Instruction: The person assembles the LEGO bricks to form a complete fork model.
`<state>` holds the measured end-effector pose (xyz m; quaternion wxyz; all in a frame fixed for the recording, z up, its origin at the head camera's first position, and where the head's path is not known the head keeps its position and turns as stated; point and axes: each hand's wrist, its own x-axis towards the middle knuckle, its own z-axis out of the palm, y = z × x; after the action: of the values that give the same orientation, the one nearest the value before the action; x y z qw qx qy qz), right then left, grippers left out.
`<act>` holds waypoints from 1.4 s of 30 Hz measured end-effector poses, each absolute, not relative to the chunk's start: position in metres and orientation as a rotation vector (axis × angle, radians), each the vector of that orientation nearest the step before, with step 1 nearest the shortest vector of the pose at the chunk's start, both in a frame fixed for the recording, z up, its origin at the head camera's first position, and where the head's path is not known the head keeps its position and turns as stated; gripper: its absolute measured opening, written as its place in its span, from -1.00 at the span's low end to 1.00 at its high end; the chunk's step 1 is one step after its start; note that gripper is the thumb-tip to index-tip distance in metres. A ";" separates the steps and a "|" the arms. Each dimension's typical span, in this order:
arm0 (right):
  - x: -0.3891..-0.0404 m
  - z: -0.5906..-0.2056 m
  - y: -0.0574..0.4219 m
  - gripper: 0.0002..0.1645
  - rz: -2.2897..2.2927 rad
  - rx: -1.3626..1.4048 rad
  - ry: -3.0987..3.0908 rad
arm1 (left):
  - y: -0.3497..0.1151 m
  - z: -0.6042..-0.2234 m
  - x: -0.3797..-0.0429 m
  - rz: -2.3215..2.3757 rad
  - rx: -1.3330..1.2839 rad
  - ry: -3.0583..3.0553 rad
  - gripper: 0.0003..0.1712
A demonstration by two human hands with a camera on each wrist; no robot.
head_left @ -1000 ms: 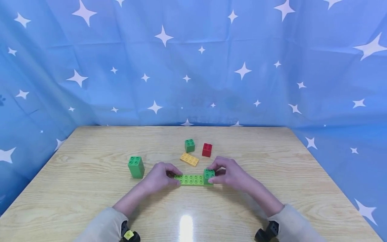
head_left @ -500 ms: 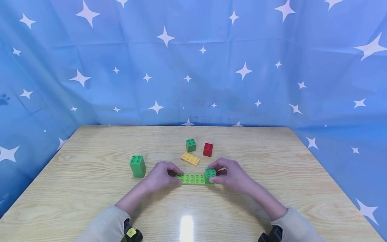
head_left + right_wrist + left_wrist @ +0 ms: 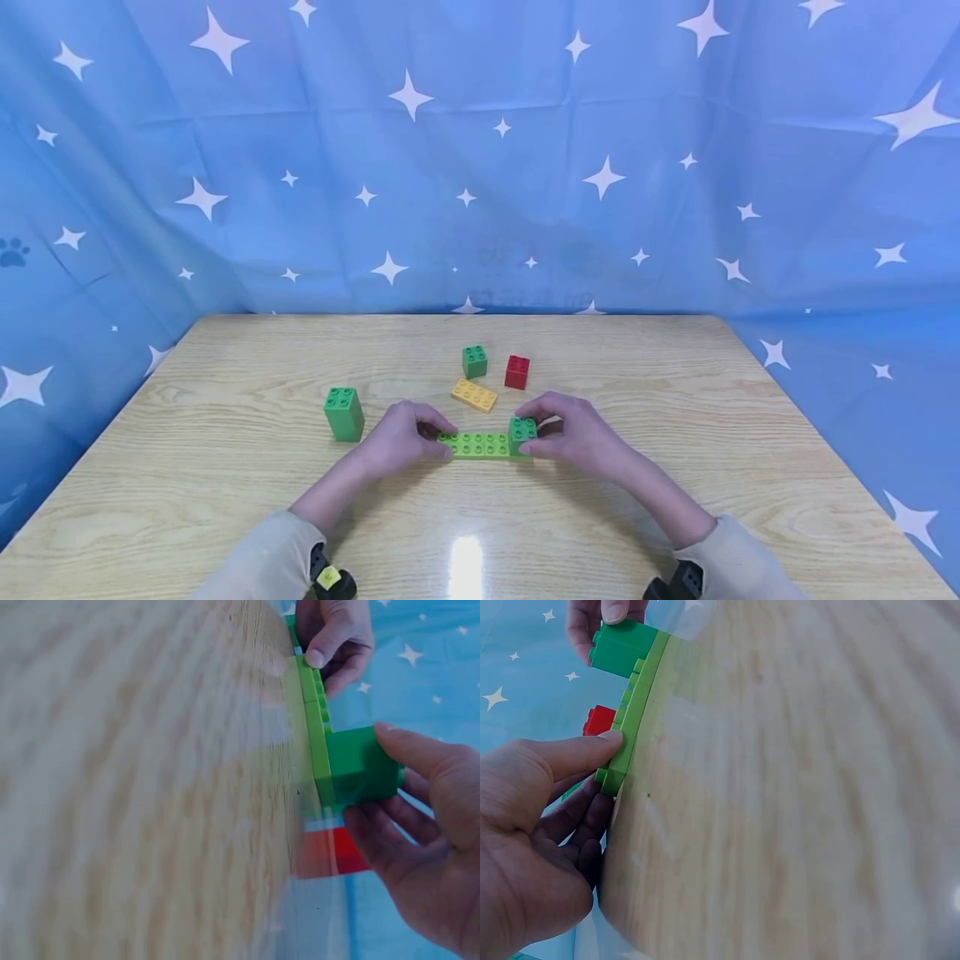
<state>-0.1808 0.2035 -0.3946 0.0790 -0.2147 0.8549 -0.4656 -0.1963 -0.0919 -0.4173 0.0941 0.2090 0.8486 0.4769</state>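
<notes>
A row of flat lime-green building bricks (image 3: 470, 446) lies on the wooden table, with a seam between pieces. My left hand (image 3: 401, 437) pinches the row's left end between thumb and fingers; the left wrist view shows the thumb (image 3: 592, 752) on its near side. On the right end sits a dark green 2x2 brick (image 3: 363, 765), upright on the lime studs. My right hand (image 3: 573, 429) grips this brick, thumb on the near side and fingers on the far side. In the right wrist view its base meets the lime row.
Behind the row lie a yellow 2x4 flat brick (image 3: 474, 396), a red brick (image 3: 517, 372) and another green brick (image 3: 474, 362). A taller green brick or stack (image 3: 344, 415) stands left of my left hand. A blue starry curtain (image 3: 480, 167) hangs behind the table (image 3: 247, 400).
Both hands keep their hold on the row and the green brick. The whole scene shifts slightly right in the head view; the bricks keep their places relative to each other.
</notes>
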 end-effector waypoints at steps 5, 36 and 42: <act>-0.181 -0.390 0.202 -0.42 -1.367 -0.620 2.612 | -0.094 -0.419 -0.196 1.411 0.619 2.516 -0.73; -0.277 -0.407 0.197 -0.34 -1.385 -0.420 2.807 | -0.093 -0.419 -0.199 1.406 0.637 2.509 -0.73; -0.276 -0.408 0.195 -0.41 -1.353 -0.421 2.806 | -0.093 -0.419 -0.200 1.402 0.648 2.510 -0.72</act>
<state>-0.2763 0.1946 -0.4081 -0.0009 -0.1339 0.8927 -0.4304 -0.1997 -0.0930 -0.4189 0.0972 0.2187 0.8476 0.4735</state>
